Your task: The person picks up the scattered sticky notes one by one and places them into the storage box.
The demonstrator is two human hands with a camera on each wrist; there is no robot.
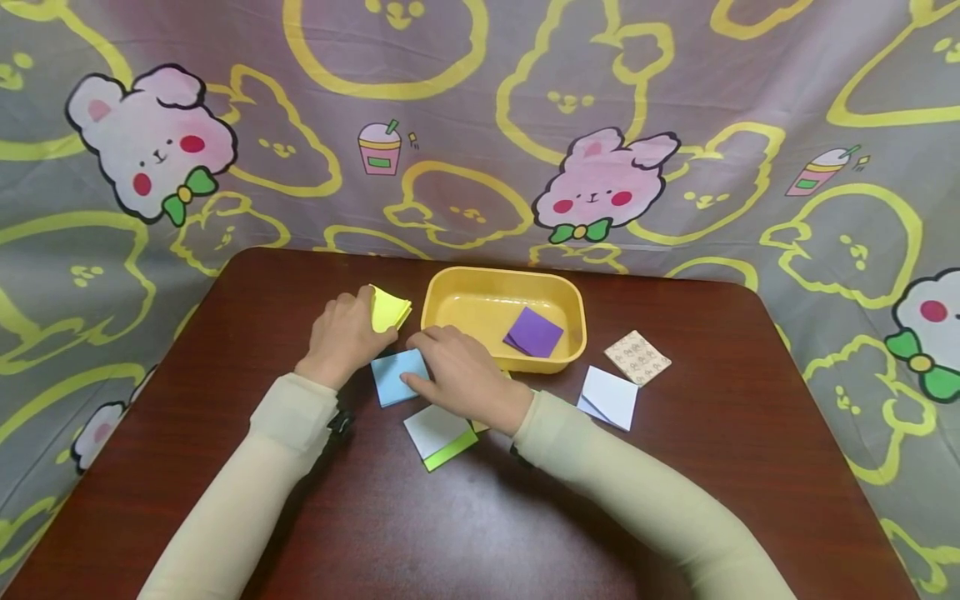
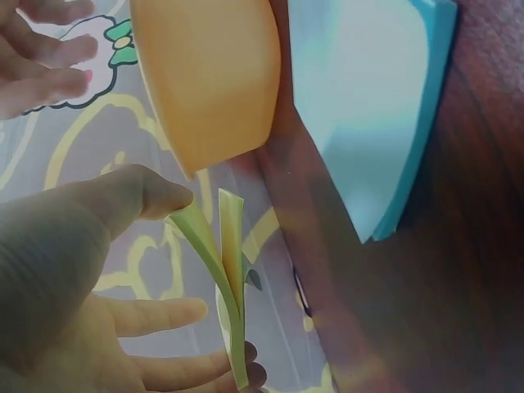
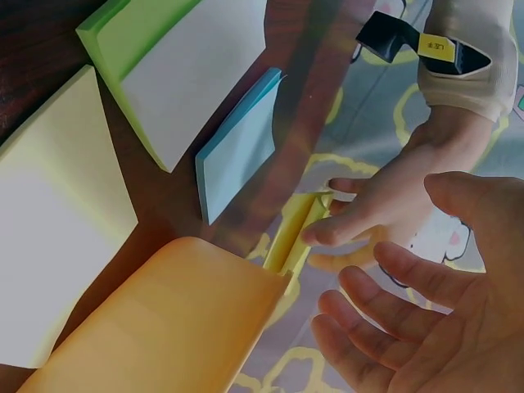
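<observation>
My left hand (image 1: 341,340) pinches a yellow sticky-note pad (image 1: 389,311) between thumb and fingers, left of the yellow tray. In the left wrist view the pad (image 2: 232,286) stands on edge, its sheets splayed apart. My right hand (image 1: 465,373) is near the tray's front-left corner, beside a light-blue sticky-note pad (image 1: 395,385) on the table. Seen from the right wrist, that hand's fingers (image 3: 426,286) are spread, loosely bent and hold nothing. The blue pad (image 3: 237,147) lies apart from them there.
A yellow tray (image 1: 472,292) holds a purple pad (image 1: 537,332). Nearer the table's front lies a white-and-green pad (image 1: 441,433). A pale yellow pad (image 3: 65,229) is mostly hidden under my right wrist in the head view. A white pad (image 1: 609,397) and a patterned pad (image 1: 639,358) lie right.
</observation>
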